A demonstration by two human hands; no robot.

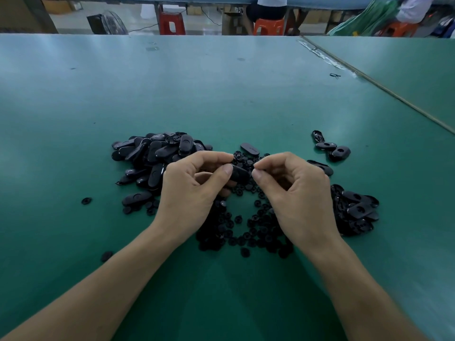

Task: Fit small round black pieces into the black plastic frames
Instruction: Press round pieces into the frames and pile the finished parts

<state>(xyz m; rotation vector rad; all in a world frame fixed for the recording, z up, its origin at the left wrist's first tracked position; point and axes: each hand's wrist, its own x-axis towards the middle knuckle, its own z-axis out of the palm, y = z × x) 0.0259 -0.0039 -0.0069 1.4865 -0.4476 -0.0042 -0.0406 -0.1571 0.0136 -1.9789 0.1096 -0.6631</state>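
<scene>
Oval black plastic frame [239,175] sits pinched in the left hand [192,185] — the right hand [293,193] pinches, seemingly, a small round black piece; square it over the hole before pressing.

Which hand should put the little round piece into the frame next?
Probably the right hand. The left hand already grips the frame, and the right hand's pinched fingertips sit right beside it, above the round pieces. What they pinch is too small to tell.

Dim overhead light, soft, wide-angle edge distortion
</scene>
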